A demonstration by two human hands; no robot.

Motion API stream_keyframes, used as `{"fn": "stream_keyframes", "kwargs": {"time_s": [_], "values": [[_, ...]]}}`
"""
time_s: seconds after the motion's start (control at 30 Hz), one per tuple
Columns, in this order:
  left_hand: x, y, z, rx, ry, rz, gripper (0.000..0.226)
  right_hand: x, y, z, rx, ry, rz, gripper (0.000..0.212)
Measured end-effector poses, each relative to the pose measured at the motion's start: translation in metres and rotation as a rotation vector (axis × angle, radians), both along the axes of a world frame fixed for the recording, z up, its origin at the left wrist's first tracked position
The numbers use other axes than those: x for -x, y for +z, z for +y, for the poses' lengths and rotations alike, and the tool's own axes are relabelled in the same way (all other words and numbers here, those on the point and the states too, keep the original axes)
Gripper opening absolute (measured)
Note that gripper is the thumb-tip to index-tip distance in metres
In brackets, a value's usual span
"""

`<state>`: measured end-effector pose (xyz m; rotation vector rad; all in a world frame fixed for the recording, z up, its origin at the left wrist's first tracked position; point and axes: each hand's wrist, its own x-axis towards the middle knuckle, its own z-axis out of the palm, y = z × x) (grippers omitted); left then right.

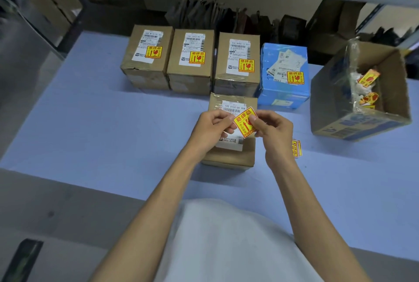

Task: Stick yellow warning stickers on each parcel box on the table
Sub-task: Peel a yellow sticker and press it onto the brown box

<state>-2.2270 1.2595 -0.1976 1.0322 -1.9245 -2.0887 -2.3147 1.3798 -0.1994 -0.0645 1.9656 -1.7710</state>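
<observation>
Past your white shirt (226,247), left hand (210,127) and right hand (272,129) both pinch 1 yellow sticker (243,123) directly over the near brown box (231,158).

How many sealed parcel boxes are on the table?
5: three brown cardboard boxes in the back row, a blue box right of them, one brown box in front.

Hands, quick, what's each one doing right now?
Left hand: closed, pinching the left edge of the yellow sticker.
Right hand: closed, pinching the same sticker's right edge.
</observation>
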Motion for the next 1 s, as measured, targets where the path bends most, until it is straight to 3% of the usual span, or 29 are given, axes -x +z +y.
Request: {"fn": "stream_keyframes", "kwargs": {"time_s": [0.27,0.5,0.63,1.0], "values": [[-0.006,0.003,-0.005,-0.093,-0.081,-0.004,0.011,0.0,0.0,-0.008,0.007,-0.044,0.009,0.016],[-0.004,0.003,-0.004,-0.156,-0.049,0.074,0.022,-0.01,-0.002,-0.007,-0.175,0.137,0.37,0.016],[-0.004,0.001,-0.005,-0.13,-0.031,0.077,0.026,-0.013,0.005,-0.013,-0.075,0.267,0.349,0.008],[-0.003,-0.001,-0.006,-0.114,-0.038,0.049,0.019,-0.015,0.001,-0.016,-0.087,0.241,0.338,0.01]]}}
